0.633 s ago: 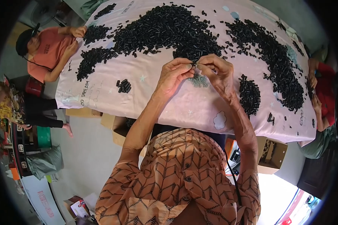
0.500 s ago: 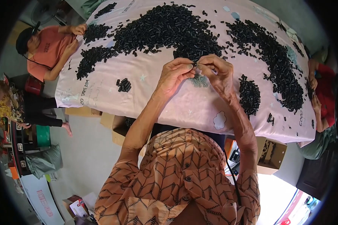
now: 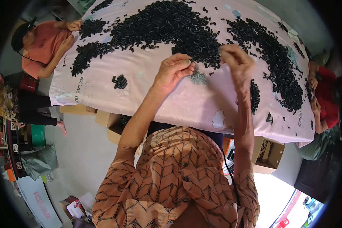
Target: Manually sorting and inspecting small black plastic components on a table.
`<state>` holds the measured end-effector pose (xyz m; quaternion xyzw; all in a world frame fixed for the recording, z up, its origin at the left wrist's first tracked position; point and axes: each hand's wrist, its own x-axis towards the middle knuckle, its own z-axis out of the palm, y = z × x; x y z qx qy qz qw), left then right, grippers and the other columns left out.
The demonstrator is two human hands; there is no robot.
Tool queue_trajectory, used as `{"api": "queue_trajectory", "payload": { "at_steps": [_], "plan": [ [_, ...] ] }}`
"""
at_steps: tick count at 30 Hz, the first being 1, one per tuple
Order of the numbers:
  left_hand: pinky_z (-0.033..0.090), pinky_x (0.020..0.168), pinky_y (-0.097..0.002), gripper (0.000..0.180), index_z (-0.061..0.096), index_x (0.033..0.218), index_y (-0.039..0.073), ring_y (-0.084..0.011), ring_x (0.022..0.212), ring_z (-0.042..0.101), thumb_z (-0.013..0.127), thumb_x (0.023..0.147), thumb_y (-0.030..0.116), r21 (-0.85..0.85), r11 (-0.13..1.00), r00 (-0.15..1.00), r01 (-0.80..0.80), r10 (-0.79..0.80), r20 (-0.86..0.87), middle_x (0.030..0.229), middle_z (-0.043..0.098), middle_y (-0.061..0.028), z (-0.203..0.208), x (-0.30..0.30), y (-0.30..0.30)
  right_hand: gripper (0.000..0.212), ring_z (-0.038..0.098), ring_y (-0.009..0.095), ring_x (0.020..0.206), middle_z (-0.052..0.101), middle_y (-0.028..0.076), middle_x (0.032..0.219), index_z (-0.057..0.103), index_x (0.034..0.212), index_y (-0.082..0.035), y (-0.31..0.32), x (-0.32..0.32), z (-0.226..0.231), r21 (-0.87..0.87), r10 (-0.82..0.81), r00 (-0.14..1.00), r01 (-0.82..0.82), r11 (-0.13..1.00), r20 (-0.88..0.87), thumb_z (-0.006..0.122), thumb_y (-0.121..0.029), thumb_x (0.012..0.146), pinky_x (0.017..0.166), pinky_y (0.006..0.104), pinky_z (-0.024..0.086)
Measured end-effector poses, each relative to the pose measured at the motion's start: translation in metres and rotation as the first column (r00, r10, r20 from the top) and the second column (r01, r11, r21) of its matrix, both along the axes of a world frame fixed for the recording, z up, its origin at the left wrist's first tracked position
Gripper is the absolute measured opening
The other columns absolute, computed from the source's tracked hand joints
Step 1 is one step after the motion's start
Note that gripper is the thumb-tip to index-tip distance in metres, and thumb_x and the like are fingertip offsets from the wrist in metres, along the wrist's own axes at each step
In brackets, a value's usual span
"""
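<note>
My left hand [image 3: 173, 73] is raised over the pink tablecloth [image 3: 148, 102], thumb and forefinger pinched together. Anything between those fingertips is too small to make out. To its right, my right hand [image 3: 237, 64] is slightly blurred, its fingers curled inward at the edge of the big heap of small black cylindrical pieces [image 3: 159, 26]. What it holds, if anything, is hidden. Just below and between the hands lies a small pile of thin grey-green bits [image 3: 198, 78]. A smaller pile of black pieces [image 3: 255, 97] sits by my right forearm, partly covered by it.
A little group of black pieces [image 3: 119, 81] lies to the left. Another long heap [image 3: 281, 64] runs down the right side. One person [image 3: 45, 49] works at the left edge, another in red [image 3: 326, 95] at the right. Open cardboard boxes [image 3: 269, 154] stand below the table.
My hands, fingertips together before, are now apart. The right one has moved right and slightly up toward the heap; the left stays near its place, still pinched.
</note>
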<state>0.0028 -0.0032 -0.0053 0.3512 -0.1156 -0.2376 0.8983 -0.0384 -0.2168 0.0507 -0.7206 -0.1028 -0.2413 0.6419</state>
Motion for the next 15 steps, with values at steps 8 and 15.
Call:
{"api": "queue_trajectory", "payload": {
  "at_steps": [8, 15],
  "plan": [
    [0.055, 0.074, -0.0302, 0.015, 0.064, 0.098, -0.001, -0.0194, 0.077, 0.065, 0.062, 0.083, 0.000, -0.036, 0.999, 0.999, 0.012, -0.013, -0.046, 0.087, 0.067, -0.0135, 0.001, 0.002, 0.001, 0.013, 0.058, 0.015, 0.062, 0.063, 0.009, 0.072, 0.066, 0.085, 0.002, -0.033, -0.008, -0.006, -0.582, 0.004, 0.973, -0.142, 0.801, -0.232, 0.056, 0.004, 0.078, 0.053, 0.0291, 0.045],
    [0.054, 0.075, -0.0305, 0.015, 0.064, 0.099, -0.001, -0.0194, 0.078, 0.064, 0.062, 0.084, -0.001, -0.045, 0.999, 0.999, 0.021, -0.023, -0.036, 0.088, 0.066, -0.0136, 0.003, 0.001, 0.001, 0.020, 0.061, 0.022, 0.068, 0.061, 0.010, 0.078, 0.064, 0.086, 0.001, -0.019, 0.003, -0.035, -0.785, 0.088, 0.991, -0.137, 0.604, -0.106, 0.061, 0.009, 0.069, 0.061, 0.0316, 0.050]
  ]
}}
